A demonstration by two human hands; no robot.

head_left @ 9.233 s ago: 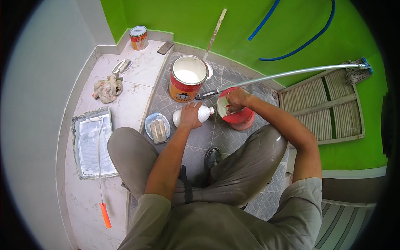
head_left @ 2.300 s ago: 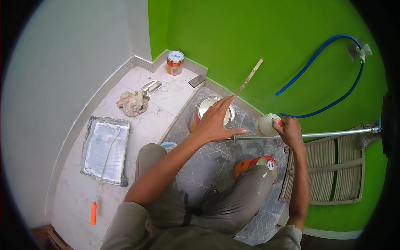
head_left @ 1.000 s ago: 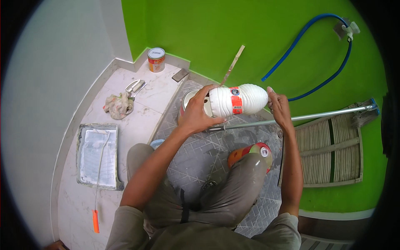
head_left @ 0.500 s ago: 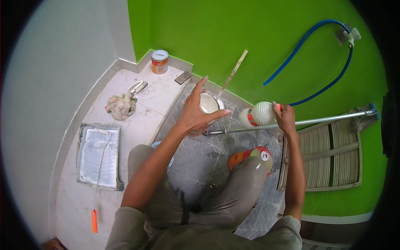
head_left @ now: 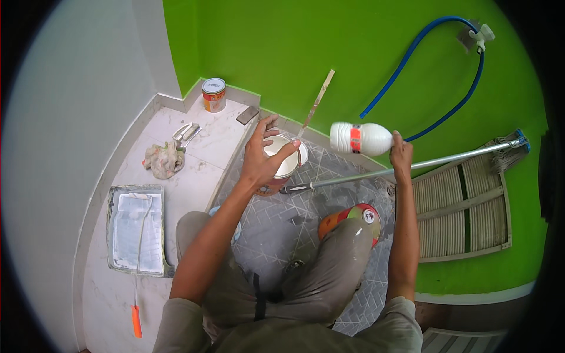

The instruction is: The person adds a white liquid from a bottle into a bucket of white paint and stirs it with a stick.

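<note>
- Your right hand point(head_left: 401, 154) has its fingers clamped on the neck end of the white bottle point(head_left: 372, 141), out over the floor to the right of the big can.
- That ribbed bottle lies on its side in the air, its base pointing left toward your other hand, a red label wrapped around its middle.
- Your left hand point(head_left: 263, 157) is spread, thumb and fingers well apart, in front of the big paint can point(head_left: 273, 187) (I cannot tell whether any part of it touches the rim).
- The big can stands upright on the grey floor point(head_left: 265, 235), near the right edge of the white ledge point(head_left: 215, 138), with pale paint inside.
- A thin stick point(head_left: 318, 103) slants up behind it, against the green wall point(head_left: 282, 47).
- A mop point(head_left: 365, 178) stretches from beside that can toward the right, its handle passing below the bottle.
- By your right knee sits an orange and red can point(head_left: 335, 222), partly hidden.
- At the ledge's far end you have a small can point(head_left: 214, 97), with a dark block point(head_left: 247, 115) at the far right corner.
- Nearer, a crumpled rag point(head_left: 164, 162) lies beside a white-handled tool point(head_left: 187, 133).
- Toward the ledge's left edge rests the paint tray point(head_left: 110, 229); a roller point(head_left: 136, 322) reaches out over its near edge.
</note>
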